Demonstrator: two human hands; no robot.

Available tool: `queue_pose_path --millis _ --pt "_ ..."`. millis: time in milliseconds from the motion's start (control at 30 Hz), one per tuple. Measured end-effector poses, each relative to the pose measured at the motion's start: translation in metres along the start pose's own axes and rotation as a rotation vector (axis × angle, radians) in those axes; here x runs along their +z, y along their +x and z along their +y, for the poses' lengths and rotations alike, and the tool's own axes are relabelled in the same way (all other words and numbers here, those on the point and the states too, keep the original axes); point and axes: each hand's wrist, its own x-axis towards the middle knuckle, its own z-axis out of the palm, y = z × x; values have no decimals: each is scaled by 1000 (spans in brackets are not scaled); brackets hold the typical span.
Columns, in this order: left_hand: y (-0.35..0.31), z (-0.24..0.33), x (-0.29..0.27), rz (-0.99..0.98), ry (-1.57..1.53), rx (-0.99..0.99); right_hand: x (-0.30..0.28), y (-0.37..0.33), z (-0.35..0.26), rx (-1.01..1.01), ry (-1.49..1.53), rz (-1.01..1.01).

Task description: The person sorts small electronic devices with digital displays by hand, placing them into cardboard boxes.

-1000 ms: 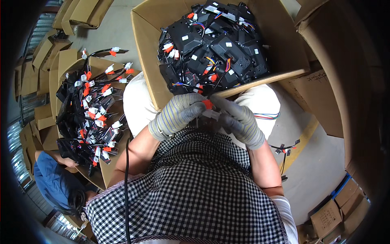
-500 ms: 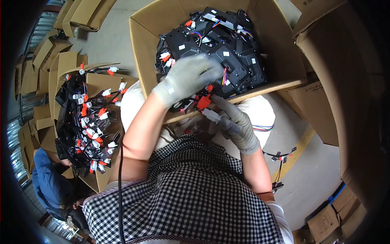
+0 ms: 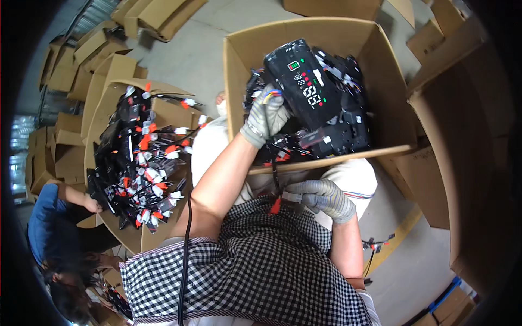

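Observation:
A black flat display unit (image 3: 303, 87) with lit red, green and white symbols is tilted face up over the open carton. My left hand (image 3: 265, 118), in a grey glove, is closed at its left edge, where coloured wires (image 3: 273, 94) show by the fingertips. From there a black cable (image 3: 274, 175) runs down towards me. My right hand (image 3: 329, 200), also gloved, pinches a white plug (image 3: 292, 196) at the cable's lower end, level with my apron. A red connector (image 3: 276, 205) hangs beside that plug. Fingers partly hide the grip on both sides.
The carton (image 3: 315, 26) between my knees holds several more black units (image 3: 353, 127). At left, another carton (image 3: 98, 130) is heaped with cabled parts (image 3: 144, 174). Beside it a person in blue (image 3: 46, 217) reaches in. A tall carton (image 3: 462, 163) stands at right.
The lit display unit now shows in the carton, with my left hand at its edge. My right hand is lower with the plug. The view has shifted, so the cartons appear further right.

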Motion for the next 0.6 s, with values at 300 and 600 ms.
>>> queue_pose_path --millis 300,600 --pt "-50 35 34 -85 -91 100 4 -2 27 64 114 59" --pt "-91 53 -19 21 -69 269 3 3 31 90 51 104"
